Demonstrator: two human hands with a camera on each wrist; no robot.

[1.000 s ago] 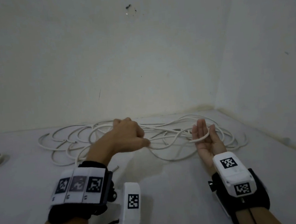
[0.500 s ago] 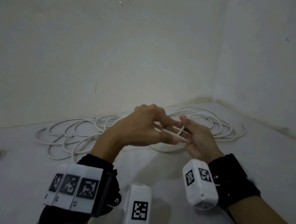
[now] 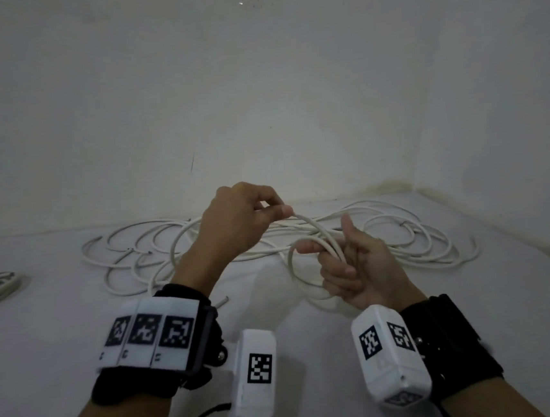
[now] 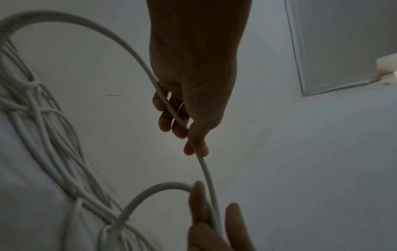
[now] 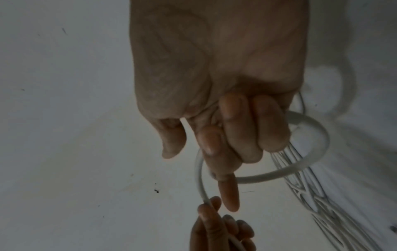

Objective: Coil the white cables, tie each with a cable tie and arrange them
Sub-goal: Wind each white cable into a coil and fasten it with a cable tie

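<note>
Above the near middle of the tabletop [image 3: 77,328], both hands are raised with one strand of the white cable [image 3: 316,229] strung between them. The right hand [image 3: 361,269] is the anchor: its lower fingers are curled round a first small loop, the index finger pokes out through that loop and the thumb stands up clear of it. In the right wrist view the loop [image 5: 300,163] hangs as a ring round those curled fingers. The left hand [image 3: 237,218] sits higher and farther from the person, to the left of the right hand, and its grip is a narrow pinch of thumb and forefinger on the strand, with the other fingers folded loosely round it (the left wrist view shows the cable running down through the fingers [image 4: 169,118]).

The strand arcs from that pinch down and rightward into the right hand, so its long axis runs from upper left to lower right. The loose slack [image 3: 143,251] lies behind and to the left of both hands, sprawled in open rings along the foot of the wall [image 3: 255,92], nearer the left hand. By that layout, the next turn would likely be fed by the left hand drawing slack from its own side and laying it across into the right hand's waiting loop. No cable tie can be made out.
</note>
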